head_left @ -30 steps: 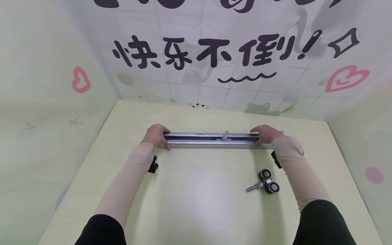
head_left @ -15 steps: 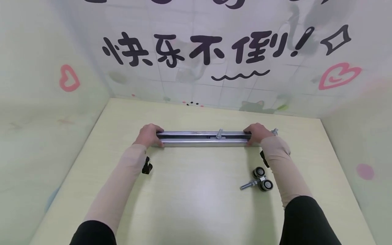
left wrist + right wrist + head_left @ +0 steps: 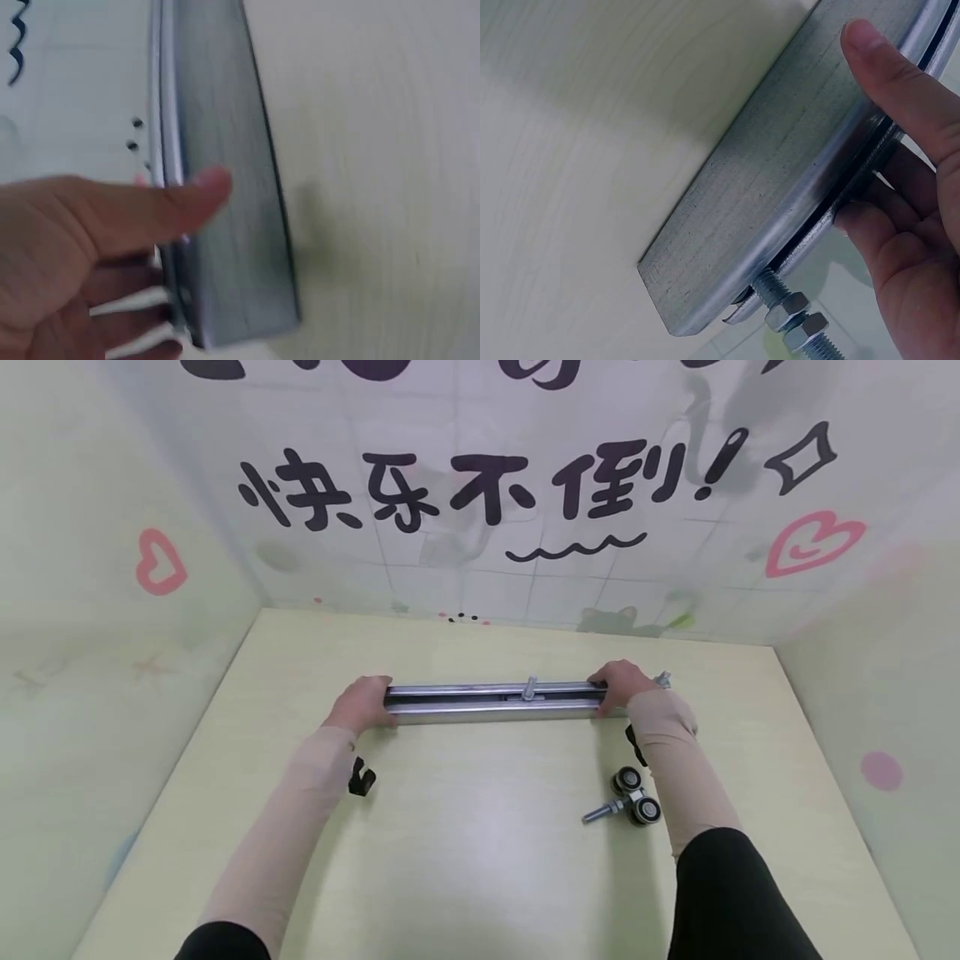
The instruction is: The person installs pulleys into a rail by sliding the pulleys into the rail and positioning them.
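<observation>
A slotted metal rail (image 3: 465, 716) lies lengthwise across the table, its open slot facing up. My left hand (image 3: 360, 703) grips its left end, the thumb on the near side wall and the fingers over the far side. Near the other end my right hand (image 3: 621, 687) grips the rail in the same way. A bolt (image 3: 529, 688) stands up from the slot between the hands, right of the middle. Beyond my right hand, a second bolt with two nuts (image 3: 787, 307) sticks out of the slot near the rail's end.
A roller trolley (image 3: 636, 797) with black wheels and a threaded bolt lies on the pale table (image 3: 480, 843), in front of my right hand. Printed hangings enclose the table at the back (image 3: 450, 585) and on both sides.
The head view has shifted, so the table, trolley, rail and hands all appear a little farther left. Both hands keep their hold on the rail.
</observation>
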Action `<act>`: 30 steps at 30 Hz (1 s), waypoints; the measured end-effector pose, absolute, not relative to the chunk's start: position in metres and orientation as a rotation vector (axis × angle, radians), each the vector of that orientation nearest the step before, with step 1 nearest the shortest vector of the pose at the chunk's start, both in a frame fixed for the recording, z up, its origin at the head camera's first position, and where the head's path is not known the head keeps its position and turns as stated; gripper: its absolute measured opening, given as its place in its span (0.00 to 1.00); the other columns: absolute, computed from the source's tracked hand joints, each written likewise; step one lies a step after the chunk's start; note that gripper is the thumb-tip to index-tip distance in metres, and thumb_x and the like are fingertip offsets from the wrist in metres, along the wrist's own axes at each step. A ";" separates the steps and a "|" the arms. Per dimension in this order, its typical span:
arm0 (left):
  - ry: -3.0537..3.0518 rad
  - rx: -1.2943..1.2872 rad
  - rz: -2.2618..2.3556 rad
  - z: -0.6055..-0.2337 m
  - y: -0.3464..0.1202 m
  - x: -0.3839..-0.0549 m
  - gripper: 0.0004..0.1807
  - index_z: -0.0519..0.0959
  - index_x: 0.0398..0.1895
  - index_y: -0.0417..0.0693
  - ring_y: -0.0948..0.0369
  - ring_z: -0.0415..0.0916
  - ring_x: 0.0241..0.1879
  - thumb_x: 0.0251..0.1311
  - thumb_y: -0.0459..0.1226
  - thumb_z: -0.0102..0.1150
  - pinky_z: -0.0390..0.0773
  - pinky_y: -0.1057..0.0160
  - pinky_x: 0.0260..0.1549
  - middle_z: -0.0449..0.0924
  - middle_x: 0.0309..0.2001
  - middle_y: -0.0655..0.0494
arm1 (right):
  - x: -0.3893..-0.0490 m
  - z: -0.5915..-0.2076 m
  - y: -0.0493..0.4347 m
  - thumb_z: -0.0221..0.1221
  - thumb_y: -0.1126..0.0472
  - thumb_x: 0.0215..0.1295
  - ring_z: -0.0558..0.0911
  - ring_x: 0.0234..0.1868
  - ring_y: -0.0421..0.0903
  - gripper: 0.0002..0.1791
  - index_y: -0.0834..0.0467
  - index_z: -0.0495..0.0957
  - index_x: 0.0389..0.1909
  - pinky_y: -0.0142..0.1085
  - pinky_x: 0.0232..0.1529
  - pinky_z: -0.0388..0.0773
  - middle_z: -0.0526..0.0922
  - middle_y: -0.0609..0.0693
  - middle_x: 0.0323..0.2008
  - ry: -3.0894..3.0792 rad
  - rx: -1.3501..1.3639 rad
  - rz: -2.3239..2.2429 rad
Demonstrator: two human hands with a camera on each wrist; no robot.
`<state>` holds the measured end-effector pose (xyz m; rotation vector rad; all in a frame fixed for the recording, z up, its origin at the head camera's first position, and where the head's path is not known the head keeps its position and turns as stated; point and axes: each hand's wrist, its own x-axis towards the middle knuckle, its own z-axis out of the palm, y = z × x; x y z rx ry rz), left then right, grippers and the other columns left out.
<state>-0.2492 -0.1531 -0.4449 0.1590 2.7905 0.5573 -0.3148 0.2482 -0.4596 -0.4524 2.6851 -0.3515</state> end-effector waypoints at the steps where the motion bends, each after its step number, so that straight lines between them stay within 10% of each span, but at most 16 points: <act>1: 2.846 0.161 0.540 -0.445 -0.147 -0.244 0.39 0.64 0.58 0.28 0.41 0.68 0.52 0.40 0.31 0.68 0.70 0.47 0.51 0.68 0.55 0.32 | -0.315 -0.460 0.247 0.73 0.62 0.33 0.72 0.53 0.60 0.38 0.64 0.74 0.52 0.49 0.57 0.67 0.76 0.63 0.51 2.683 -0.454 -0.358; 17: 2.728 0.756 0.913 -0.496 0.036 -0.160 0.18 0.76 0.44 0.40 0.61 0.76 0.39 0.57 0.44 0.58 0.77 0.69 0.40 0.79 0.40 0.51 | -0.317 -0.461 0.248 0.73 0.60 0.32 0.73 0.51 0.60 0.37 0.63 0.75 0.51 0.49 0.56 0.68 0.76 0.63 0.50 2.698 -0.464 -0.309; 30: 2.700 0.909 0.846 -0.517 0.084 -0.139 0.10 0.79 0.33 0.42 0.71 0.67 0.20 0.52 0.40 0.63 0.67 0.79 0.19 0.76 0.24 0.59 | -0.317 -0.459 0.248 0.74 0.60 0.33 0.71 0.54 0.61 0.39 0.62 0.74 0.53 0.49 0.57 0.67 0.75 0.62 0.53 2.681 -0.431 -0.299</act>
